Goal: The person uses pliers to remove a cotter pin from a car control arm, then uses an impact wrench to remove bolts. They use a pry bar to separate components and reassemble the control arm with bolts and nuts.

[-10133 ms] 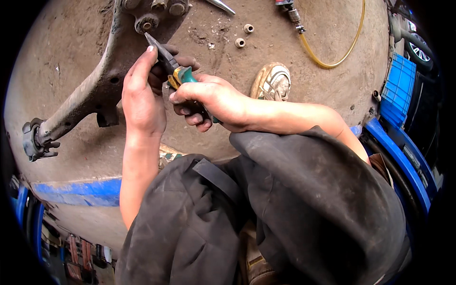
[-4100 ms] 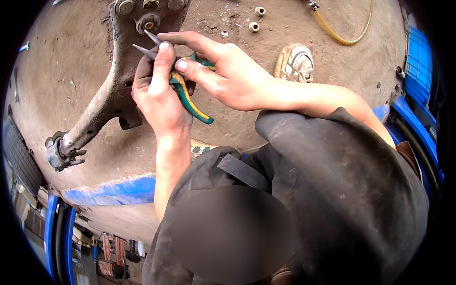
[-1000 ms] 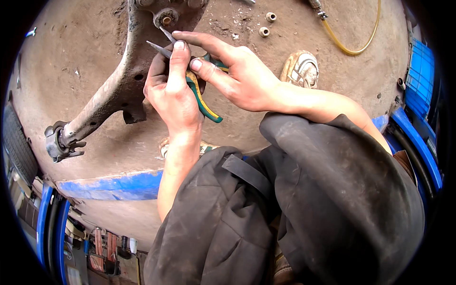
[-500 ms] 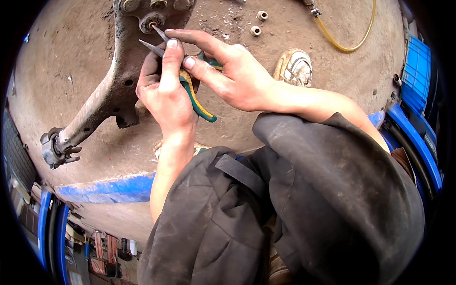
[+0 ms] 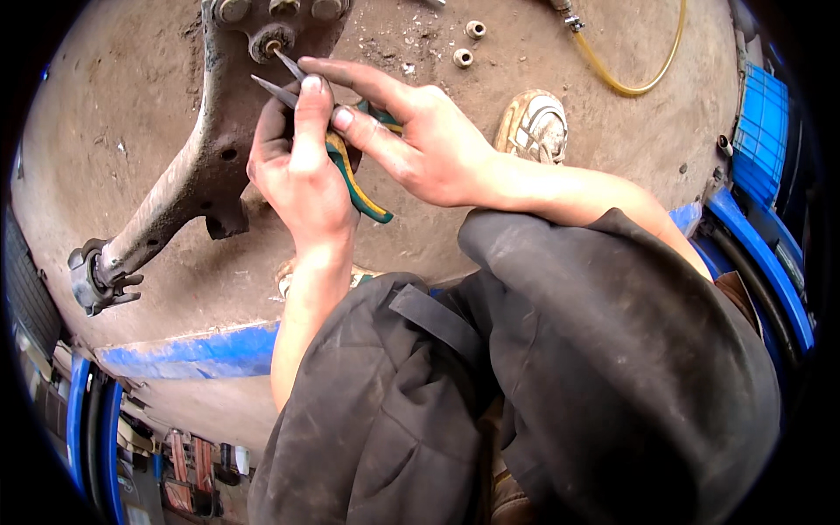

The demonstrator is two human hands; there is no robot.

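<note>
My left hand is wrapped around a pair of pointed-nose pliers with green and yellow handles. Its thumb presses near the pivot, and the two slim grey jaws stand apart. From the right, my right hand also grips the pliers, thumb by the handles and index finger reaching along one jaw. That jaw's tip points at the round socket with a copper-coloured centre on a rusty suspension control arm. Whether the tip touches it I cannot tell. My fingers hide the pivot.
Two small metal bushes lie on the dirty concrete floor beyond my right hand. A yellowish hose curves at the far right, near a blue crate. A blue-painted strip crosses the floor at left; my shoe stands ahead.
The whole view has shifted slightly, so everything sits a little further left. Both hands keep the same hold on the pliers, and the jaws stay apart.
</note>
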